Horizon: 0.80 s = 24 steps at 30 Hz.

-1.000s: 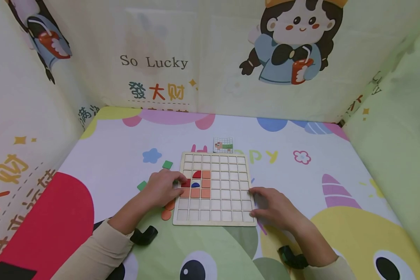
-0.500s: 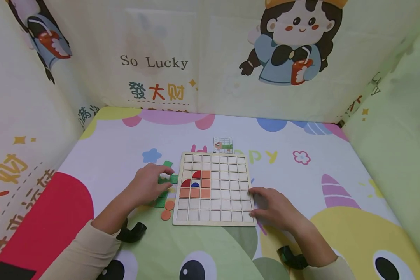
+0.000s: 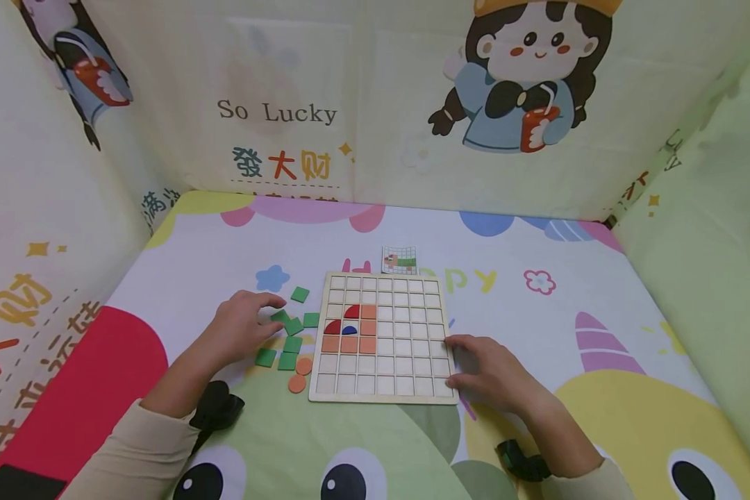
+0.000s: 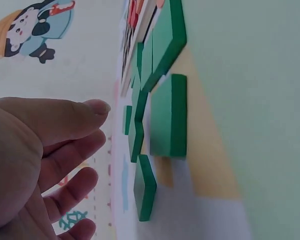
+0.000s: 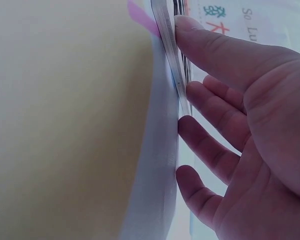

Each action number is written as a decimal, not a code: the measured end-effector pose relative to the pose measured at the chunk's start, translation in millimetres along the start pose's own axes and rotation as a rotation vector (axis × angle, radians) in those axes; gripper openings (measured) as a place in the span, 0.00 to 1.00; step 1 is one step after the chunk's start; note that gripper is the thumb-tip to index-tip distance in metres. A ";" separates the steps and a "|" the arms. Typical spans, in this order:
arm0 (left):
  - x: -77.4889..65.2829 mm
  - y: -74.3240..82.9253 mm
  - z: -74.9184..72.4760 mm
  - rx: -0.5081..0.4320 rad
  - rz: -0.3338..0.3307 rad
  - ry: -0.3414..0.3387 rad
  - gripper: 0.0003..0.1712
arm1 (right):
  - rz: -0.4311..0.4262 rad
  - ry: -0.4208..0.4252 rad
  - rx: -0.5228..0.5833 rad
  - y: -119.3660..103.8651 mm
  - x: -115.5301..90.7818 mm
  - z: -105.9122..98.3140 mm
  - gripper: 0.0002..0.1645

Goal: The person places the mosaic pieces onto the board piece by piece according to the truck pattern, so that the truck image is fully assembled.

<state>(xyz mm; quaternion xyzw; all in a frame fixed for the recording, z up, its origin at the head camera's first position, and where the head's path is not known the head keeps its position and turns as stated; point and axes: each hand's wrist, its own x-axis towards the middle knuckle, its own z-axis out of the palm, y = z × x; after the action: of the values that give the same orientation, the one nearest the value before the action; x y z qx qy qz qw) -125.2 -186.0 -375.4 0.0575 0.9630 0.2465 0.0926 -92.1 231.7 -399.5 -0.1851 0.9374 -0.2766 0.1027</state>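
- Patterned cloth covers the table (image 3: 437,239) and the wall (image 3: 387,97) behind it.
- Board (image 3: 406,361): gridded, flat on the table between the two hands.
- Left hand (image 3: 240,323): thumb and fingers parted, gripping nothing, left of the board, at the green squares (image 3: 292,344); contact with one cannot be told.
- Right hand (image 3: 487,368): fingers loosely extended, thumb and fingertips touching the board's right edge.
- Seven green squares lie scattered between the left hand and the board, in the way.
- Two orange discs (image 3: 296,384) lie just beside the board's left edge.
- In the board's left cells: two red pieces (image 3: 353,312), a blue piece (image 3: 349,330) and five orange squares (image 3: 367,344).
- Card (image 3: 398,260): just beyond the board's far edge, showing a coloured grid.
- Black straps (image 3: 219,406) sit at both wrists.
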 end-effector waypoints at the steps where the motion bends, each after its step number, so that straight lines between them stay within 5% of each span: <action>1: 0.6 -0.6 0.3 0.006 -0.006 -0.003 0.24 | 0.000 0.001 0.001 0.0 -0.1 0.0 0.35; 24: 14.9 -20.5 9.4 0.059 0.044 0.008 0.18 | -0.014 0.017 -0.015 2.2 0.7 2.5 0.35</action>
<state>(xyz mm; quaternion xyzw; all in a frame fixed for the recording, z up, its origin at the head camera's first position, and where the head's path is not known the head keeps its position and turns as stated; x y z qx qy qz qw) -139.0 -197.1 -395.7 0.0806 0.9687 0.2201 0.0817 -92.7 232.0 -402.8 -0.1900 0.9389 -0.2720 0.0915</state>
